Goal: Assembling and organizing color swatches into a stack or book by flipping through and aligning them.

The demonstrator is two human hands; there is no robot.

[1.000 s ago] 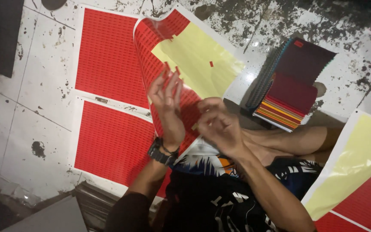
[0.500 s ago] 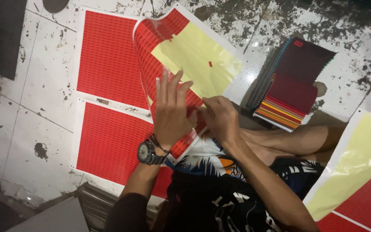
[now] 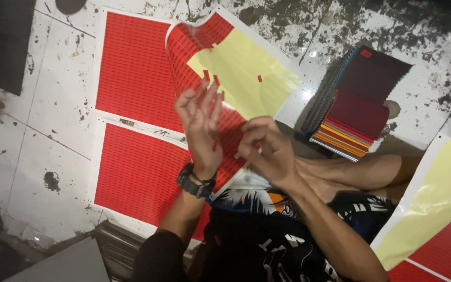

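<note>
I sit on the floor with a curled sticker sheet (image 3: 194, 47) across my lap, red on the left with its pale yellow backing (image 3: 246, 73) laid bare on the right. My left hand (image 3: 200, 125), a dark watch on its wrist, is raised over the sheet with fingers spread, and small red sticker bits cling to the fingertips. Just right of it, my right hand (image 3: 267, 149) hovers over the sheet's lower edge with fingers curled inward. What they pinch is hidden.
Two flat red sticker sheets (image 3: 131, 68) (image 3: 137, 172) lie on the stained white floor (image 3: 37, 120) at left. A fanned swatch book (image 3: 358, 104) lies at right, and another yellow-and-red sheet (image 3: 439, 203) at far right. A dark box edge (image 3: 58, 261) is at bottom left.
My left hand was pressed flat on the sheet half a second ago and has now lifted and turned upright. My right hand has shifted slightly and stays curled.
</note>
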